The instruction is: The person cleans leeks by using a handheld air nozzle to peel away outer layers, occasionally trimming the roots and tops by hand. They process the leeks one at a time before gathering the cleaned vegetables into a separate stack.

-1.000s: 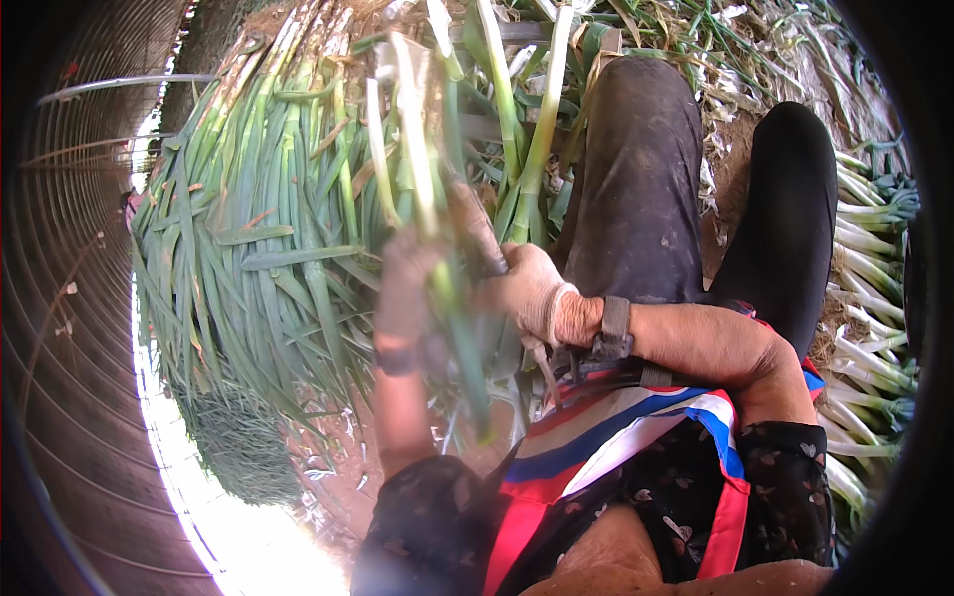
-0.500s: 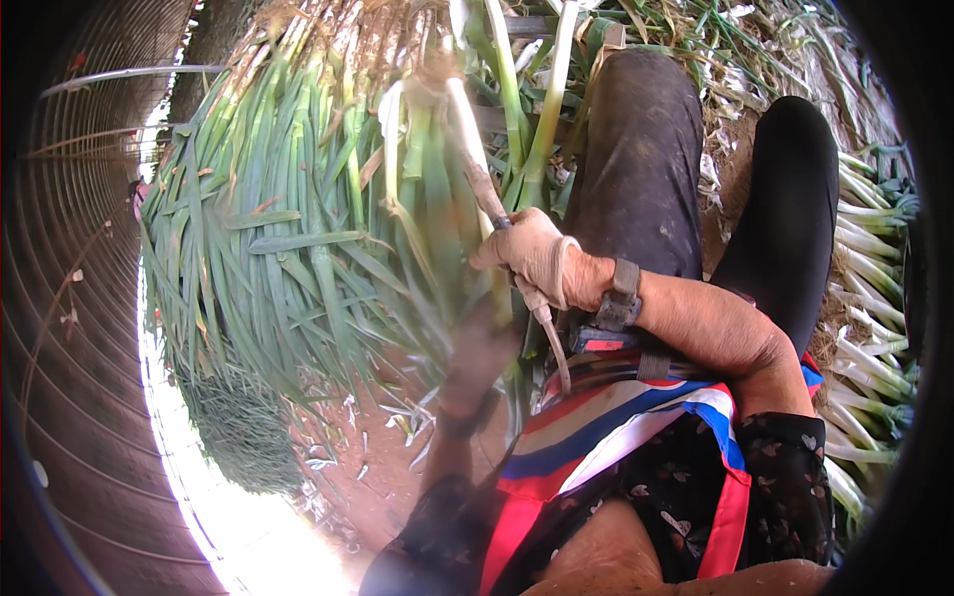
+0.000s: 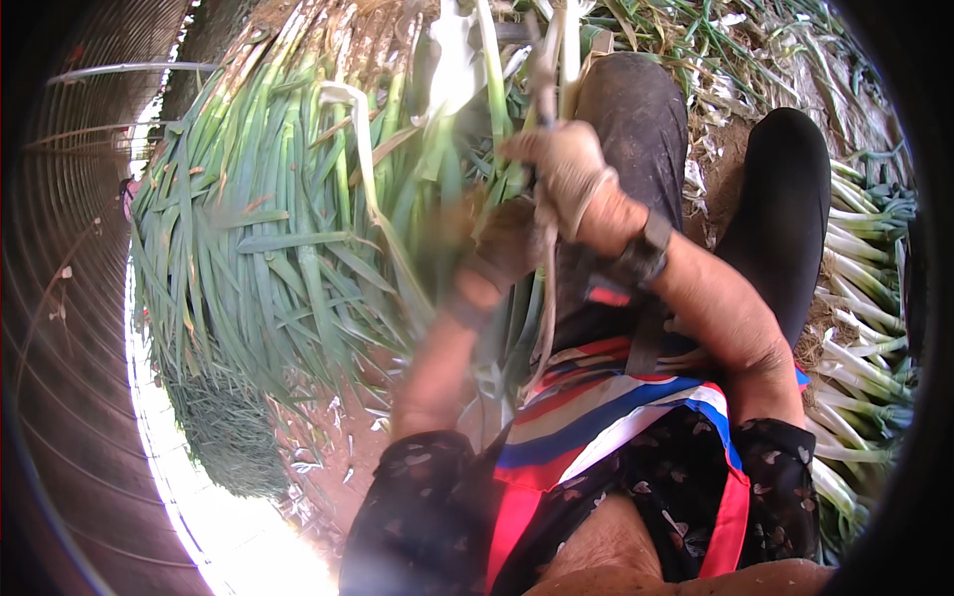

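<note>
My right hand (image 3: 571,169), in a pale dirty glove, is closed around a thin rod-like tool (image 3: 543,84). A slim hose (image 3: 548,298) hangs from its lower end towards my lap. Lower and to the left, my left hand (image 3: 502,243) is gloved and blurred, its fingers apparently curled at the leafy end of a green onion (image 3: 444,149). That onion's upper part is a smeared white streak. A thick pile of green onions (image 3: 288,199) lies at the left, roots at the far end, leaves towards me.
Cleaned green onions with white stalks (image 3: 860,298) lie in a row at the right, past my bent legs (image 3: 631,129). Loose leaves and peelings (image 3: 696,60) litter the ground at the far right. A ribbed curved wall (image 3: 70,348) runs along the left, beside a dark green leafy heap (image 3: 224,437).
My right hand has moved right and away from me, swinging the tool more upright. My left hand has risen towards it. The green onion has shifted in a blur.
</note>
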### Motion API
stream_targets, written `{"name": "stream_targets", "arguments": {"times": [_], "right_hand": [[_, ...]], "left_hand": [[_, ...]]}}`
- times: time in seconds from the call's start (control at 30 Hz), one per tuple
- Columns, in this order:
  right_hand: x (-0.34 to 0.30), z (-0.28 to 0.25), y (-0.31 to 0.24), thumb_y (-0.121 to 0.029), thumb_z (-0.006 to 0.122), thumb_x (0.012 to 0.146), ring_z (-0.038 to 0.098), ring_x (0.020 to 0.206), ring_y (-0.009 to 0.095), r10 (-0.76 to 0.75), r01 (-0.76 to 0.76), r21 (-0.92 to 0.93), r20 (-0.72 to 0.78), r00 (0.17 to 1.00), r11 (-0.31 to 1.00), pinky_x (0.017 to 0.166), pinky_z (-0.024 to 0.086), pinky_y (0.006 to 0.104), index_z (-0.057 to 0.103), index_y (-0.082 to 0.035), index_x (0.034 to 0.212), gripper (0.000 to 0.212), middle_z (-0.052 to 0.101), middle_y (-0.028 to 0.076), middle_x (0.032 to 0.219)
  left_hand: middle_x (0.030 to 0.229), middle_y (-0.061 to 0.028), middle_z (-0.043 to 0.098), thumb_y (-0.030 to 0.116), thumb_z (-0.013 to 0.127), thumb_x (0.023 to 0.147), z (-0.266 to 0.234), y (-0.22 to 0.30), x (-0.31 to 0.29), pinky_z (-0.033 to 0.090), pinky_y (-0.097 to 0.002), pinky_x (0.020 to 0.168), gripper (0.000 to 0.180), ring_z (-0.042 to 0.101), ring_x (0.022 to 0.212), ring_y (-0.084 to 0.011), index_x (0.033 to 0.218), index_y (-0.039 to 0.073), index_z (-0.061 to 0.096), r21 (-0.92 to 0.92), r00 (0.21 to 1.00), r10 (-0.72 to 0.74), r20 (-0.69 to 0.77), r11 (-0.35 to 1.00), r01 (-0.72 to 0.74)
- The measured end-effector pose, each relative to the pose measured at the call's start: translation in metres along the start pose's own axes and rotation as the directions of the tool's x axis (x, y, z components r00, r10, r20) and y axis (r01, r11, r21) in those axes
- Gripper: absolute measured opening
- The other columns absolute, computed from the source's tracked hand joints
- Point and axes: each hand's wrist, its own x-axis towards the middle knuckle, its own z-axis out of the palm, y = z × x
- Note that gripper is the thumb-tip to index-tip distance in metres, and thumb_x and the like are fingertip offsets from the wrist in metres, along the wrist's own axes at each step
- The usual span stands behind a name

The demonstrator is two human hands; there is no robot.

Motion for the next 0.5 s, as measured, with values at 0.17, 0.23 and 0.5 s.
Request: {"name": "stream_targets", "arguments": {"times": [0.17, 0.23, 0.5], "right_hand": [[0.028, 0.015, -0.102, -0.007, 0.068, 0.077, 0.06, 0.066, 0.018, 0.966, -0.921, 0.361, 0.145, 0.212, 0.148, 0.061, 0.048, 0.0321, 0.061, 0.002, 0.089, 0.016, 0.064, 0.009, 0.078], [0.007, 0.022, -0.083, -0.011, 0.071, 0.075, 0.061, 0.067, 0.021, 0.973, -0.954, 0.258, 0.135, 0.189, 0.15, 0.063, 0.048, 0.0337, 0.061, 0.003, 0.091, 0.023, 0.064, 0.011, 0.078], [-0.022, 0.04, -0.064, -0.012, 0.071, 0.076, 0.064, 0.057, 0.028, 0.91, -0.996, -0.075, 0.407, -0.072, -0.046, 0.05, 0.051, 0.0394, 0.058, 0.01, 0.1, 0.035, 0.063, 0.016, 0.077]], "left_hand": [[0.105, -0.0158, 0.063, 0.029, 0.066, 0.083, -0.036, -0.067, 0.003, 0.048, -0.0372, 0.087, 0.045, 0.059, 0.105, -0.0304, 0.115, 0.001, 0.054, -0.38, 0.959, -0.242, 0.148, 0.881, 0.281], [0.112, -0.0186, 0.06, 0.042, 0.075, 0.073, -0.034, -0.083, 0.009, 0.046, -0.0412, 0.091, 0.074, 0.058, 0.107, -0.0345, 0.126, -0.001, 0.047, 0.526, 0.918, -0.15, -0.366, 0.781, 0.337], [0.122, -0.0311, 0.053, 0.045, 0.079, 0.065, -0.047, -0.153, 0.024, 0.043, -0.0393, 0.096, 0.097, 0.053, 0.113, -0.0407, 0.133, -0.009, 0.037, 0.248, 0.829, -0.522, -0.201, 0.792, 0.558]]}}
